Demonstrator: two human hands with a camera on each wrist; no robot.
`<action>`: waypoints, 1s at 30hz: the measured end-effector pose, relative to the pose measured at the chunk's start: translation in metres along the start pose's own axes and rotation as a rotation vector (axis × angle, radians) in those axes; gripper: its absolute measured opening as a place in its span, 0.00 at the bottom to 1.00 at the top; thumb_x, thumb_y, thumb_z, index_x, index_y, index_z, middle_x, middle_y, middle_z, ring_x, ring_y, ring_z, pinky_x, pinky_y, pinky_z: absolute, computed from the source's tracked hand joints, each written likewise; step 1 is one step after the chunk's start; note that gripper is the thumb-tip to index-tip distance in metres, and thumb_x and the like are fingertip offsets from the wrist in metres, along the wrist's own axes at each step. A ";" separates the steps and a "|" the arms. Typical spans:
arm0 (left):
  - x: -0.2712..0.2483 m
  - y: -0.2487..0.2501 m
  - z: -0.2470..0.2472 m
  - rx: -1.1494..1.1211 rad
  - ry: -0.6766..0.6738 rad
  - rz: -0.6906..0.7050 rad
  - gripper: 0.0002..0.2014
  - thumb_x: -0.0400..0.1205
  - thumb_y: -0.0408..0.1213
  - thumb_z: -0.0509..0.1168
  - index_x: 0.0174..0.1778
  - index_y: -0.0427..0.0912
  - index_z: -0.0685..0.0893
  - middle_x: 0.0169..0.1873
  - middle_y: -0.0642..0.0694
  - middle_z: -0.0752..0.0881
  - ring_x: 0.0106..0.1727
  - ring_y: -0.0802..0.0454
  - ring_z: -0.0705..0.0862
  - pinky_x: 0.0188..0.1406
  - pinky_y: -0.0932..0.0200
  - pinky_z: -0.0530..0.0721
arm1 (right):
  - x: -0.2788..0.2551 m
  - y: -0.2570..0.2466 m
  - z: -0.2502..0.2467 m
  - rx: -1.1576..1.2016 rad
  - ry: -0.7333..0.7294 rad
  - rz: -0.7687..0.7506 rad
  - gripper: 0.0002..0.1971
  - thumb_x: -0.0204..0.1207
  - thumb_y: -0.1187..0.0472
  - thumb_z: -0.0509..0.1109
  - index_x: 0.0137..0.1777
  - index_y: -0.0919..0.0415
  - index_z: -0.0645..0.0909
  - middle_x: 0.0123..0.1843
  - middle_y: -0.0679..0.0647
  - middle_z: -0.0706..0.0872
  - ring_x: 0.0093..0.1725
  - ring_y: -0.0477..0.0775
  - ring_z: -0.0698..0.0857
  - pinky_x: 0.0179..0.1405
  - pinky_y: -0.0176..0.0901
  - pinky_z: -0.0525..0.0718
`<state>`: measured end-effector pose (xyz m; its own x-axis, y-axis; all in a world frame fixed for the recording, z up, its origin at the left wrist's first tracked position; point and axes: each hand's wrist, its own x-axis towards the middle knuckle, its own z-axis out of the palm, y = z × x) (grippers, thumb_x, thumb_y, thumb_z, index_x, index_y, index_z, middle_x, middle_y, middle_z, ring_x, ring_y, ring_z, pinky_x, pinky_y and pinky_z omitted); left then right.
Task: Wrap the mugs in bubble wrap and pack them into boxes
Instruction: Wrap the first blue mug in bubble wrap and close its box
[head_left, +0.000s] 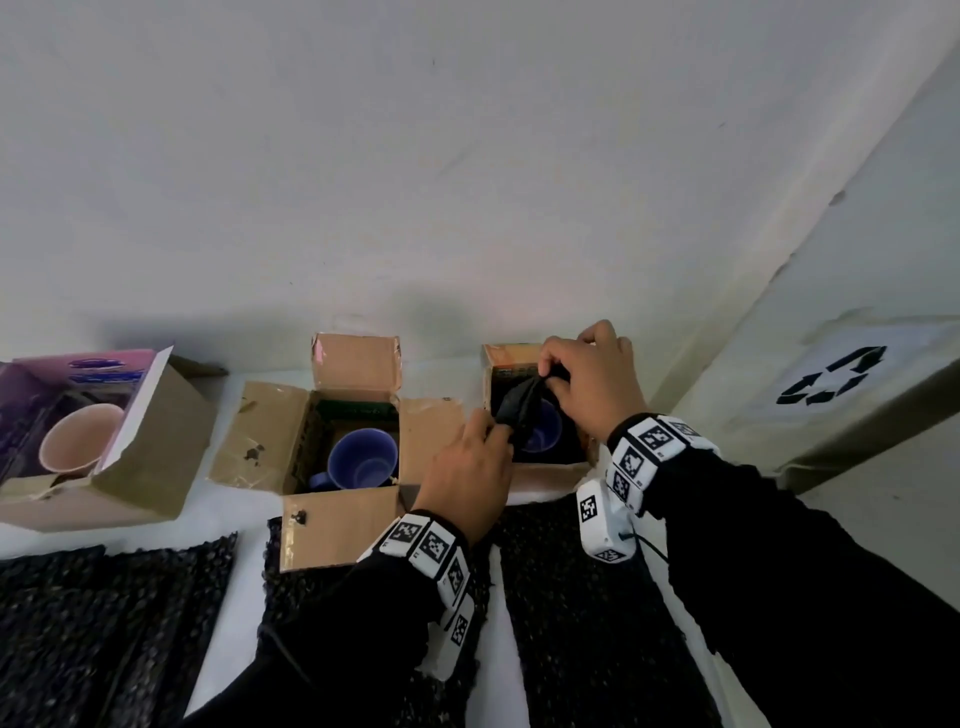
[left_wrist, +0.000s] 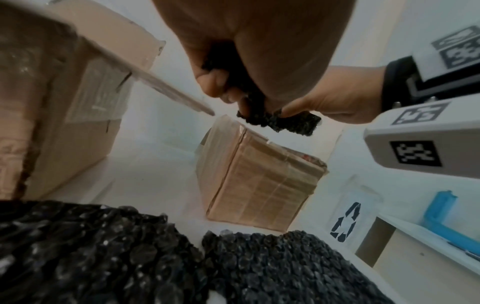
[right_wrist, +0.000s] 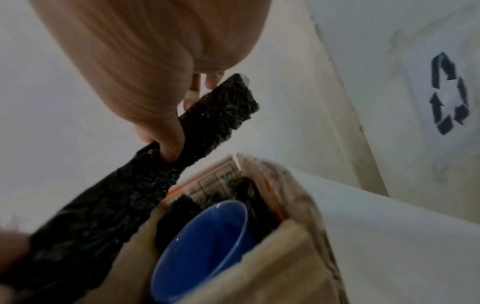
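I had my left hand (head_left: 470, 467) and right hand (head_left: 589, 371) both pinching the black bubble wrap strip (head_left: 519, 410) over the blue mug (head_left: 545, 431) sitting inside the rightmost box (head_left: 550, 470), mid-wrapping I judged, with tucking it down around the mug next.

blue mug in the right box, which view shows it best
Right wrist: the blue mug fills the open box, rim and inside clear. Head shows it small, half hidden by bubble wrap. Left wrist doesn't show it.

Three open boxes (head_left: 332, 447) along the wall, three mugs (head_left: 363, 460), one in each; three flat bubble-wrap sheets (head_left: 587, 597); two hands (head_left: 467, 483)
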<state>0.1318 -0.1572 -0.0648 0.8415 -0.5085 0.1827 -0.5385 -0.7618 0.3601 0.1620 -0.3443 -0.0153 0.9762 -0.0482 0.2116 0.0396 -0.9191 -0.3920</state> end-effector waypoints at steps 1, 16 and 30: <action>0.002 -0.006 0.003 0.066 0.011 -0.002 0.08 0.82 0.39 0.61 0.52 0.41 0.83 0.55 0.42 0.77 0.47 0.44 0.80 0.40 0.50 0.82 | 0.005 -0.003 0.007 0.023 -0.015 -0.034 0.10 0.69 0.67 0.72 0.42 0.49 0.81 0.41 0.44 0.75 0.52 0.53 0.73 0.51 0.49 0.75; -0.008 -0.009 -0.002 0.258 0.020 0.067 0.13 0.77 0.49 0.59 0.46 0.50 0.87 0.52 0.47 0.80 0.52 0.45 0.74 0.45 0.50 0.66 | 0.015 -0.003 0.057 -0.258 -0.258 -0.372 0.14 0.75 0.61 0.66 0.58 0.49 0.86 0.65 0.48 0.82 0.65 0.51 0.65 0.60 0.53 0.57; -0.003 -0.032 0.001 -0.119 0.121 0.133 0.16 0.66 0.20 0.72 0.47 0.40 0.85 0.43 0.45 0.86 0.44 0.45 0.82 0.38 0.47 0.85 | 0.020 -0.007 0.061 0.091 -0.189 -0.112 0.09 0.73 0.67 0.67 0.51 0.56 0.80 0.52 0.51 0.84 0.50 0.56 0.82 0.47 0.45 0.73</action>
<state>0.1465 -0.1310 -0.0778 0.7665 -0.5437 0.3420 -0.6421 -0.6348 0.4299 0.1947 -0.3149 -0.0629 0.9869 0.1337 0.0904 0.1604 -0.8750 -0.4567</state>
